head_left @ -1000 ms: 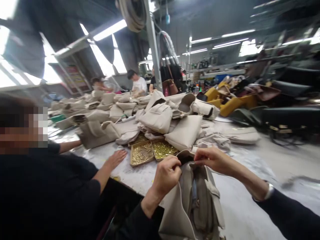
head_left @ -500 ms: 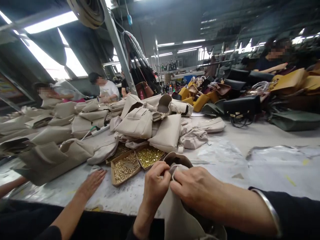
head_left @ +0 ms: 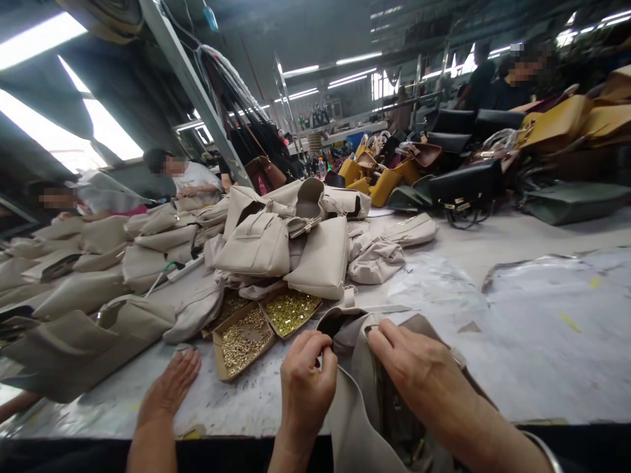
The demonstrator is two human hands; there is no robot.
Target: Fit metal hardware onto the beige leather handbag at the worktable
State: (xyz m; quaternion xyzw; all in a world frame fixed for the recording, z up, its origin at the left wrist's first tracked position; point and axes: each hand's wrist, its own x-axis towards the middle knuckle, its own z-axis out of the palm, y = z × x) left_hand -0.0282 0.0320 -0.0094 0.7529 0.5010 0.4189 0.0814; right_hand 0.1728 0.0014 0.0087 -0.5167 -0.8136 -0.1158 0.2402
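Note:
A beige bag (head_left: 355, 410) with a dark, gaping mouth stands at the table's front edge before me. My left hand (head_left: 309, 378) is closed in a pinch at the left side of its opening; whatever lies between the fingertips is hidden. With thumb and fingers, my right hand (head_left: 417, 364) grips the upper edge on the other side. Grey lining shows inside. Just beyond my left hand are a cardboard tray of small gold metal pieces (head_left: 246, 341) and a tray of shiny yellow-gold pieces (head_left: 290, 311).
Another person's hand (head_left: 172, 384) lies flat on the table at left. Beige bags (head_left: 254, 244) are heaped behind the trays, with more (head_left: 89, 355) along the left. A black bag (head_left: 466, 187) and yellow bags (head_left: 557, 128) stand at back right. Plastic sheeting (head_left: 547, 335) covers the right side.
My hands have moved apart; the right has shifted right along the bag's edge, and the mouth is wider and more upright. The view has turned slightly right.

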